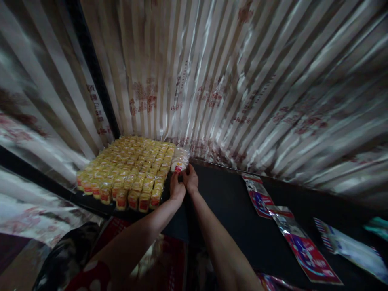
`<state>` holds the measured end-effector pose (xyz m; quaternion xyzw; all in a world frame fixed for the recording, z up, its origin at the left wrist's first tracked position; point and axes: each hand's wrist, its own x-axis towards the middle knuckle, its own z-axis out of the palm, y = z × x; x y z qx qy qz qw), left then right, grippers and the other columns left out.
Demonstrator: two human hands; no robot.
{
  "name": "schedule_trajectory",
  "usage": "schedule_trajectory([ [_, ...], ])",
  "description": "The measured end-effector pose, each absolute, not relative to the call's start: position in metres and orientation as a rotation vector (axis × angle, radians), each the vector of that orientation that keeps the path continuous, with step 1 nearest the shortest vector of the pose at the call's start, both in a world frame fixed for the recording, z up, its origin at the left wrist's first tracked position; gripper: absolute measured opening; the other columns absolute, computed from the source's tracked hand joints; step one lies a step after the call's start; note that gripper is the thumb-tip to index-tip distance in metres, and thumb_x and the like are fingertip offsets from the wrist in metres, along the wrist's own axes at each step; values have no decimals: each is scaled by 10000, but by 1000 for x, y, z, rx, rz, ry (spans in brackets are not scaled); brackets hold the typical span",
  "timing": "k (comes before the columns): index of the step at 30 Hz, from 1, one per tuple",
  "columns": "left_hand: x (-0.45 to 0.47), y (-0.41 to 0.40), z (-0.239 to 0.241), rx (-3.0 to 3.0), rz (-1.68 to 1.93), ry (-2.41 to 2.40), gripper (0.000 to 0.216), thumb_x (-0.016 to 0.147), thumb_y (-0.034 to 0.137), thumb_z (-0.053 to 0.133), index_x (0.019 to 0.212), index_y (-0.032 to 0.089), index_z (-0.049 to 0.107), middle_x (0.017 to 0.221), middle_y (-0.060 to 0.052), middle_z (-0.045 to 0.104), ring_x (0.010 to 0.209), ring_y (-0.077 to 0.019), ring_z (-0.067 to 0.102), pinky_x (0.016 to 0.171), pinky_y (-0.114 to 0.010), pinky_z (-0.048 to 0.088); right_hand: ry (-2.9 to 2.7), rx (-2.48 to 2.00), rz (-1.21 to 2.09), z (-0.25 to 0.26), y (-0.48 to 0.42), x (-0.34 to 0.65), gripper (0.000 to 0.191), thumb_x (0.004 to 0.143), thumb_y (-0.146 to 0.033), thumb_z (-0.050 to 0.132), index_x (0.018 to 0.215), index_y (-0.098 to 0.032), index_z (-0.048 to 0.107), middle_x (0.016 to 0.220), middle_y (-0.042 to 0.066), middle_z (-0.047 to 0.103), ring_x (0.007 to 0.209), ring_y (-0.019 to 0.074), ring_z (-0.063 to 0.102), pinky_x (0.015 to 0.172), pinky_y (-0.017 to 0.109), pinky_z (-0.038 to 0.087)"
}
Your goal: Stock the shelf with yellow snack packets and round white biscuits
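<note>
Both my hands reach forward to a small clear packet [178, 161] with a red label, standing at the right edge of a block of yellow packets [127, 169]. My left hand [176, 189] is closed and touches the packet's lower edge. My right hand [190, 179] is closed beside it, its fingers pinching the same packet. The yellow packets with red labels are packed in tight rows on a dark shelf [230, 210], against a corner hung with shiny striped packaging strips [230, 81].
Flat red, white and blue sachets [306, 250] lie on the dark shelf to the right, with another [257, 194] nearer the wall and a pale packet [351, 246] further right. A teal item [377, 226] sits at the far right edge. Red printed bags [163, 262] lie below the shelf.
</note>
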<state>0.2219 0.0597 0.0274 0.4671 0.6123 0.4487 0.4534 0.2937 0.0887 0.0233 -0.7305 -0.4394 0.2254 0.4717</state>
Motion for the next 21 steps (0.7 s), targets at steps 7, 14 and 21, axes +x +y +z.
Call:
schedule_trajectory([
  [7, 222, 61, 26, 1230, 1091, 1529, 530, 650, -84, 460, 1103, 155, 601, 1330, -95, 530, 1277, -187, 446, 1128, -303, 275, -1055, -1790, 503, 20, 92, 293, 399, 681, -225, 587, 1079, -202, 609, 906, 32, 668, 825, 171, 600, 811, 307, 455],
  [14, 218, 55, 36, 1200, 1119, 1482, 543, 629, -107, 444, 1049, 177, 638, 1316, -62, 545, 1289, -188, 432, 1136, -328, 282, -1011, -1710, 517, 16, 86, 293, 389, 687, -284, 595, 1059, -174, 606, 953, 69, 661, 880, 193, 596, 845, 328, 455],
  [21, 212, 20, 49, 1277, 1129, 1468, 448, 664, -84, 454, 981, 157, 661, 1269, -91, 570, 1245, -202, 474, 1110, -333, 329, -1014, -1724, 465, 22, 44, 283, 421, 746, -315, 492, 1099, -107, 588, 1074, 146, 623, 985, 222, 577, 908, 361, 432],
])
